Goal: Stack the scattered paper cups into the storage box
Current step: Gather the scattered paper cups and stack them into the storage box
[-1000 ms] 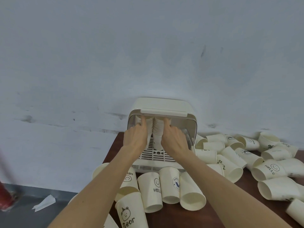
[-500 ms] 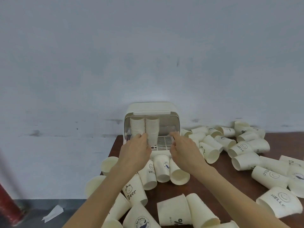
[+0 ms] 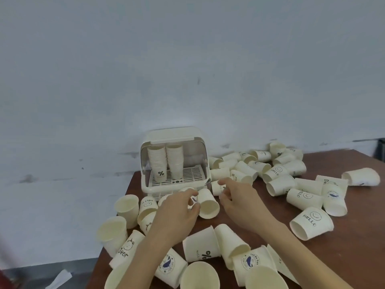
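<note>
At centre frame, storage box: the cream storage box stands on the far left corner of the brown table, its lid raised, front open toward the camera.
Stacks inside: two upright stacks of cups stand side by side on the slatted floor, in the left half of the box; the left stack's bottom cup shows a % mark.
Left hand: the left hand is just below the box front, fingers curled around a small lying cup with a blue print, thumb and forefinger pinching it.
Right hand: the right hand is just right of the left, fingers loosely curled and slightly spread, forefinger reaching toward a lying cup beside the box's lower right corner; whether it touches that cup cannot be told.
Between the hands: a cup on its side, mouth toward the camera.
Scattered cups: many lie on their sides across the right and lower parts of the frame, among them a HELLO cup at right and a Bear cup at lower left.
Change: a second ago both hands were inside the box against the stacks; half a second ago they were at its front edge; now they are clear of the box and down among the loose cups in front.
View change: the table fills more of the frame than before.
</note>
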Demonstrator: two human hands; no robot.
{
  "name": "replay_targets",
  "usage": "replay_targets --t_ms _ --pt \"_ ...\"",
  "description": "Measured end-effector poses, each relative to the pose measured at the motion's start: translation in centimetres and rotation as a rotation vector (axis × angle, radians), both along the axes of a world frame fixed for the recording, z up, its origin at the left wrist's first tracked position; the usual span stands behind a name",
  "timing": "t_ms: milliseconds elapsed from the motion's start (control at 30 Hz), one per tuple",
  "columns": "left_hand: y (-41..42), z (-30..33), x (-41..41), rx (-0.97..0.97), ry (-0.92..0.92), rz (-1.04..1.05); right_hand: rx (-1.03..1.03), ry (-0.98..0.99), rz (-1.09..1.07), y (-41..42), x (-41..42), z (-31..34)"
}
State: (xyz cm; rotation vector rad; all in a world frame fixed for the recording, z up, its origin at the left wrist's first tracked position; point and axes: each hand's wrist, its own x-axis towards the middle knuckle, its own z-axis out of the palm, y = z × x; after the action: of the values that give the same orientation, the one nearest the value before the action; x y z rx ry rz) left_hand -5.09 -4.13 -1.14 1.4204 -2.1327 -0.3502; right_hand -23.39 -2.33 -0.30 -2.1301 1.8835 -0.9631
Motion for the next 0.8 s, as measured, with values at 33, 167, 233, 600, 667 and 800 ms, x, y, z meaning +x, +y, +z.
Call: replay_targets --t_ms 33,167,233,600,667,800 --pt "0.4 -0.3 -0.1 0.009 0.015 -0.007 0.004 0.000 0.000 0.5 0.0 -0.3" --pt "1.3 -1.3 -0.7 0.028 0.049 -0.025 0.042 -0.022 -0.001 1.5 -0.1 -1.5" --pt "1.5 -1.5 -1.0 0.031 0.073 -0.025 0.059 -0.038 -0.002 1.8 -0.2 -2.2" --pt "1.8 -2.6 -2.5 0.060 0.117 -0.070 0.078 -0.081 -0.050 2.1 -1.5 -3.8" --pt "1.3 -2.6 -2.9 0.071 0.104 -0.089 0.098 -0.081 -0.067 1.6 -2.0 -4.0" --pt "-0.2 -2.2 -4.0 0.105 0.024 -0.124 0.131 -0.101 -0.076 0.1 -3.0 -4.0"
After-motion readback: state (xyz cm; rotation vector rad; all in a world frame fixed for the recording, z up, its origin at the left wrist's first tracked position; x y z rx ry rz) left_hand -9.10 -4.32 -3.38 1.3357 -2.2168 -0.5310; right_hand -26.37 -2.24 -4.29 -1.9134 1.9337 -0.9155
